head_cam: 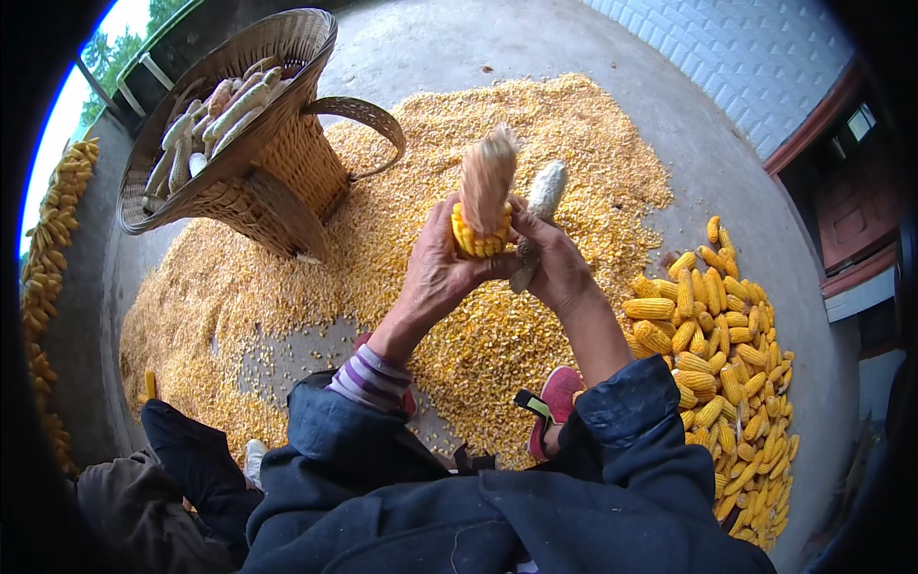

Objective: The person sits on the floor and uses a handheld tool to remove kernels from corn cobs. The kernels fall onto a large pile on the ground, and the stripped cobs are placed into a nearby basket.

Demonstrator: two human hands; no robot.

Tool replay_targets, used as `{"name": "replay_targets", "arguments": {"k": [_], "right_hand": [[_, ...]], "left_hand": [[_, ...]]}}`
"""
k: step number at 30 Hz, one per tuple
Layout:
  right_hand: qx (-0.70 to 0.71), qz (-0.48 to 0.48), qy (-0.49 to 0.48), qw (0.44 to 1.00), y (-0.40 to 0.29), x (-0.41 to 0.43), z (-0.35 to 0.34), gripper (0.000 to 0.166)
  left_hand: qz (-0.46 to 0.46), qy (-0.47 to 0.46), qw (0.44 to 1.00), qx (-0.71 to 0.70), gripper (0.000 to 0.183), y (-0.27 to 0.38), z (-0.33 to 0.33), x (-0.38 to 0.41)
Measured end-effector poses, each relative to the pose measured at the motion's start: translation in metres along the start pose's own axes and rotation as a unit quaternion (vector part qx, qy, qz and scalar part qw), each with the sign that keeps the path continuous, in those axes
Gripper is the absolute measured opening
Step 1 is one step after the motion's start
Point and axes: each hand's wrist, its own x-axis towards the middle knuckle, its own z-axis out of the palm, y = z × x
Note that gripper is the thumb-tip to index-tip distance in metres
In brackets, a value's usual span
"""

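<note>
My left hand (442,255) is wrapped round a partly shelled corn cob (482,194). Yellow kernels ring its lower end, and its bare, reddish upper part is blurred. In my right hand (549,262) is a bare, pale corncob (548,188), tilted up to the right and pressed close to the other cob at its lower part. The fingers of both hands meet or nearly meet between the cobs. Below them, loose corn kernels (495,344) are spread in a broad layer over the concrete floor.
A wicker basket (301,161) of bare cobs (237,107) stands at upper left. Unshelled ears (706,337) are piled at right. More ears (54,251) line the wall at far left. Another person's dark-clad leg (201,459) is at lower left. A doorway (853,194) lies at right.
</note>
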Motion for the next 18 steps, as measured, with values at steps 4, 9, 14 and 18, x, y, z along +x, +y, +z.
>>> {"name": "replay_targets", "arguments": {"k": [4,9,14,18], "right_hand": [[0.03,-0.055,0.063,0.996,-0.018,-0.007,-0.011,0.039],[-0.142,-0.179,0.106,0.968,-0.033,-0.009,-0.003,0.031],[-0.378,-0.189,0.093,0.901,-0.039,-0.021,0.014,0.033],[-0.191,-0.177,0.079,0.962,-0.051,-0.022,0.013,0.046]], "left_hand": [[-0.04,-0.022,0.993,0.106,0.063,0.007,-0.007,-0.006],[-0.211,-0.106,0.919,-0.315,0.054,0.007,-0.031,-0.002],[-0.265,-0.137,0.951,-0.079,0.071,0.018,-0.013,-0.022],[-0.231,-0.132,0.963,-0.041,0.035,0.017,-0.007,-0.02]]}}
